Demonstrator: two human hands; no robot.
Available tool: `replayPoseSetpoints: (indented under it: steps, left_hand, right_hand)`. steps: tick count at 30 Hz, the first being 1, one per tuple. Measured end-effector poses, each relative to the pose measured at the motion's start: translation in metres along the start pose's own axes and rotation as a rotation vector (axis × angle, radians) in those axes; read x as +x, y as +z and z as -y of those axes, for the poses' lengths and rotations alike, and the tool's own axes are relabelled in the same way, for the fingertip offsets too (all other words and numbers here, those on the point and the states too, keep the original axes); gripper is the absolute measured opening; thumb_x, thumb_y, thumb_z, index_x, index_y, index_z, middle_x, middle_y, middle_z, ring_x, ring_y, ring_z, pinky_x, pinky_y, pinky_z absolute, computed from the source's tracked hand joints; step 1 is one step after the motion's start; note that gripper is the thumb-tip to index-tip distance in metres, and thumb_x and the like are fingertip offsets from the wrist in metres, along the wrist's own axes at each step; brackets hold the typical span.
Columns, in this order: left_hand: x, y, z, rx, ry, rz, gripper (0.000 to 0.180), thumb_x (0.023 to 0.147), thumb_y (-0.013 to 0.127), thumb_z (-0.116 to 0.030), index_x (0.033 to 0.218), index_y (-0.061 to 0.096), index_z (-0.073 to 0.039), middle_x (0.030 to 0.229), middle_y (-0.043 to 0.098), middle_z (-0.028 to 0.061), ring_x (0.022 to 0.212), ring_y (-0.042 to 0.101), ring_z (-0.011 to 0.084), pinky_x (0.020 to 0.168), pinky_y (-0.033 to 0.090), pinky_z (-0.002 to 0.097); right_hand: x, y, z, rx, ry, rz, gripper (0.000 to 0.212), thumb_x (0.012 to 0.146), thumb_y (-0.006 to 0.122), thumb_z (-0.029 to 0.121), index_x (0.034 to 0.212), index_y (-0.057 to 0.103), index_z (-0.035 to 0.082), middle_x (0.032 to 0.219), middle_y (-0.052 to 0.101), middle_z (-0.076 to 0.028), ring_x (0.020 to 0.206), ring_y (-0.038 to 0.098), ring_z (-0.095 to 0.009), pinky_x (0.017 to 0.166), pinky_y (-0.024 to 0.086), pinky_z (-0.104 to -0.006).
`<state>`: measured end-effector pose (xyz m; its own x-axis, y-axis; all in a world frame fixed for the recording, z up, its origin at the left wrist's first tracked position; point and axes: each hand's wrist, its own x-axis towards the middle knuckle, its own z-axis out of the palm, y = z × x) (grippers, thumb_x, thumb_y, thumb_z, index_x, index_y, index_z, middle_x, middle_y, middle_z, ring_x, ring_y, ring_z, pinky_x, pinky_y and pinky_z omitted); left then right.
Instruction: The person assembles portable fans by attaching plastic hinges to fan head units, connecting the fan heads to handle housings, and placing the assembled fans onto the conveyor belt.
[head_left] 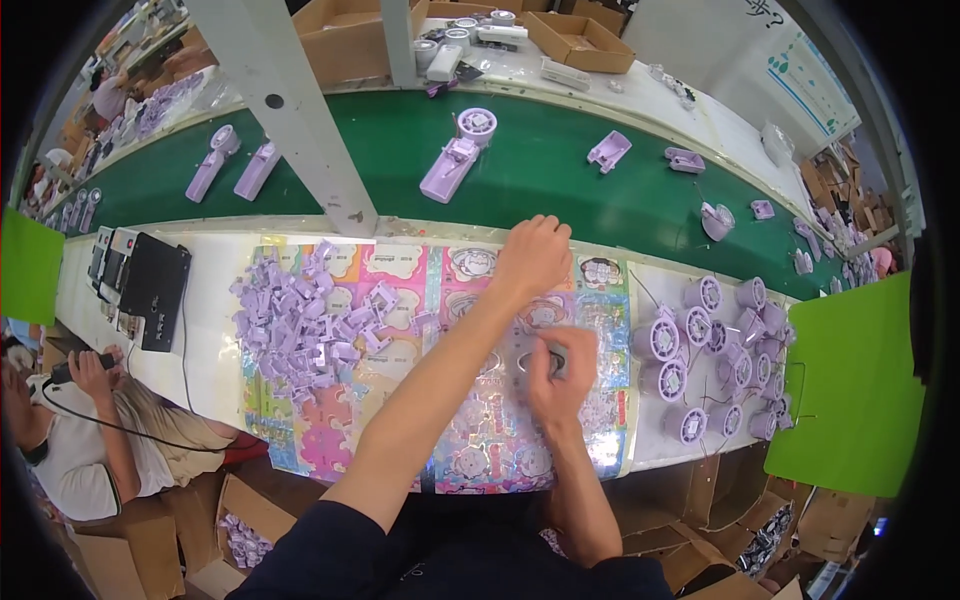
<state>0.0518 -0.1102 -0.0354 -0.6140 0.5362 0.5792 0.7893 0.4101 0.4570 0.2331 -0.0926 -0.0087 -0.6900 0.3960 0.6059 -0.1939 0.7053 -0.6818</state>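
Observation:
My left hand reaches across to the table's far edge beside the green belt, its fingers curled down; whatever they hold, if anything, is hidden beneath them. Nearer to me, my right hand is over the colourful printed sheet, bent inward, thumb raised and fingers curled, partly smeared by motion. I cannot make out anything in it. Left of my left forearm lies a heap of small light-purple plastic parts. To the right of my right hand stand several round light-purple fan heads with thin wires.
A green conveyor belt carries a purple handheld fan body and other loose parts. A grey post rises at its near edge. A black device stands at left, near a seated person. A green panel borders the right side.

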Motion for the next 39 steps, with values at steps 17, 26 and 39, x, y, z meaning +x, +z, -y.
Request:
replayPoseSetpoints:
  steps: [17, 26, 39]
  left_hand:
    - [0.002, 0.006, -0.001, -0.013, 0.001, -0.034, 0.007, 0.081, 0.064, -0.008, 0.076, 0.062, -0.002, 0.080, 0.062, 0.0136, 0.079, 0.063, 0.0328, 0.070, 0.052, 0.0466]
    - [0.000, -0.006, -0.001, 0.036, -0.079, 0.032, 0.011, 0.082, 0.064, -0.011, 0.081, 0.064, 0.000, 0.086, 0.065, 0.0173, 0.086, 0.065, 0.0341, 0.078, 0.054, 0.0471]
    - [-0.001, -0.005, 0.005, -0.018, -0.068, -0.014, 0.010, 0.083, 0.064, -0.010, 0.079, 0.062, -0.001, 0.080, 0.063, 0.0145, 0.080, 0.064, 0.0337, 0.071, 0.052, 0.0470]
  right_hand:
    - [0.084, 0.118, 0.014, -0.289, -0.295, 0.977, 0.027, 0.081, 0.064, 0.003, 0.108, 0.065, 0.007, 0.109, 0.065, -0.016, 0.086, 0.069, -0.040, 0.072, 0.055, -0.0499]
    - [0.156, -0.013, -0.053, -0.126, -0.090, 0.423, 0.029, 0.088, 0.060, -0.002, 0.114, 0.066, 0.008, 0.099, 0.062, -0.014, 0.088, 0.064, -0.029, 0.077, 0.052, -0.0389]
    - [0.253, -0.025, -0.159, -0.662, 0.460, 0.580, 0.054, 0.091, 0.062, 0.060, 0.099, 0.072, 0.007, 0.102, 0.074, -0.019, 0.100, 0.071, -0.037, 0.085, 0.055, -0.0468]
